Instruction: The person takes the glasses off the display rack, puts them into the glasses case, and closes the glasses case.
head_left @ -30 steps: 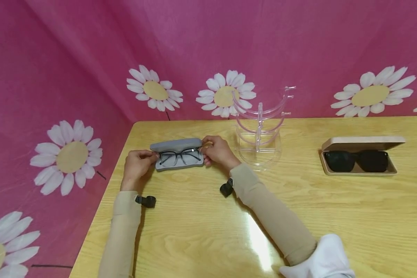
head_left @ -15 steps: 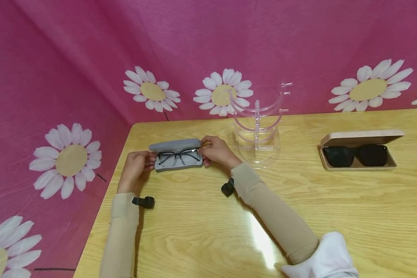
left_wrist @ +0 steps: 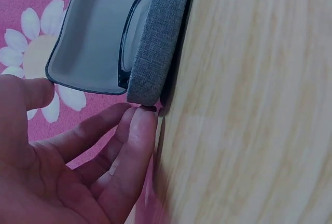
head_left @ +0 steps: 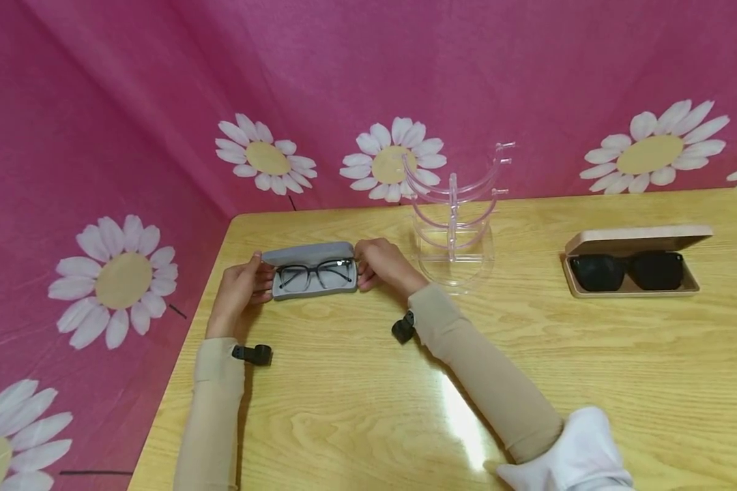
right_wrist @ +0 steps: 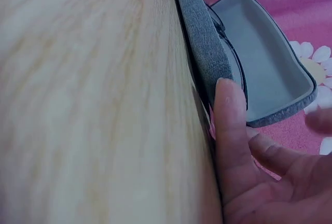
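A grey glasses case [head_left: 316, 296] sits on the table with its lid raised, and dark-framed eyeglasses [head_left: 316, 274] rest inside its tray. At its left end is my left hand [head_left: 238, 290]; in the left wrist view extended fingers [left_wrist: 136, 141] touch the lower half, while the thumb is at the lid's corner. My right hand [head_left: 385, 264] meets the opposite end. In the right wrist view one straight finger [right_wrist: 230, 115] lies against the lower half, and the thumb is near the lid, partly cut off by the frame edge.
A clear plastic display stand [head_left: 453, 239] with curved arms stands right of my right hand. Farther right, a beige case [head_left: 639, 239] is open with dark sunglasses [head_left: 626, 271] in it. Behind the wooden table [head_left: 338, 395] hangs a pink flowered cloth [head_left: 319, 61].
My left hand has shifted from pinching near the glasses to the case's end, its thumb now up by the lid. The right hand's fingers have moved slightly along the right end.
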`<state>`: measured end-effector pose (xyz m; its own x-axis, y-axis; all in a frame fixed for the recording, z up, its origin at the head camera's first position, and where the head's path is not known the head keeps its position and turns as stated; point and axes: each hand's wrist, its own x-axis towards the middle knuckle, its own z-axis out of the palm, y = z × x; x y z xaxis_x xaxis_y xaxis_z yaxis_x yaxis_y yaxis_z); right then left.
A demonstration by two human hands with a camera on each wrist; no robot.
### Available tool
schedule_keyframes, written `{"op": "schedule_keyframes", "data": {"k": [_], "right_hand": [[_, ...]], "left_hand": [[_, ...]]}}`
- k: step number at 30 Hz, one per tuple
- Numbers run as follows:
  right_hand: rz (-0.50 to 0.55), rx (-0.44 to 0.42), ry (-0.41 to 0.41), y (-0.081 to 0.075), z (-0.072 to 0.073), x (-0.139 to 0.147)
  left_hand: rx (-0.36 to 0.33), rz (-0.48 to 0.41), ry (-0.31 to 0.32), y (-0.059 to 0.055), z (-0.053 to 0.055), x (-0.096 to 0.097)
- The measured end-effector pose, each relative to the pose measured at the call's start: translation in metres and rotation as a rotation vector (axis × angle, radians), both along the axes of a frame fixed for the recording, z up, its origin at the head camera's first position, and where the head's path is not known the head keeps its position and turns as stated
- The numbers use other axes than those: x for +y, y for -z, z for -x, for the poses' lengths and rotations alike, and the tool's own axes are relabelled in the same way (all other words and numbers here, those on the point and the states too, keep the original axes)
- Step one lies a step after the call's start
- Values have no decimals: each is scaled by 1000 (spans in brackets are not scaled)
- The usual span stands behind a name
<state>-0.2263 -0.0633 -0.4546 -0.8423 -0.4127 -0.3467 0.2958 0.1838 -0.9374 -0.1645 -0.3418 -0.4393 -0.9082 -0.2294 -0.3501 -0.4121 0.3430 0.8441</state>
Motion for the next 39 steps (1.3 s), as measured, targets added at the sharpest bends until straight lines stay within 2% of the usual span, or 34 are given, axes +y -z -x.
{"op": "schedule_keyframes", "data": {"k": [3,10,17,24,29,39], "right_hand": [[-20,5,8,0,0,-1],[-65,41,-35,-1,-2,2],[-111,49,-9,-6,-4,4],[-110,49,10,-9,-7,5],[-89,28,-3,-9,-7,4],[-25,9,-3,-6,-4,8]], "left_hand": [[-13,-2,7,-1,0,-1],[1,9,33,-5,-1,-1],[1,-14,33,-10,-2,-1],[8,-31,55,-13,-5,-1],[-6,-35,43,-12,-6,-3],[3,-56,148,-12,-7,-8]]}}
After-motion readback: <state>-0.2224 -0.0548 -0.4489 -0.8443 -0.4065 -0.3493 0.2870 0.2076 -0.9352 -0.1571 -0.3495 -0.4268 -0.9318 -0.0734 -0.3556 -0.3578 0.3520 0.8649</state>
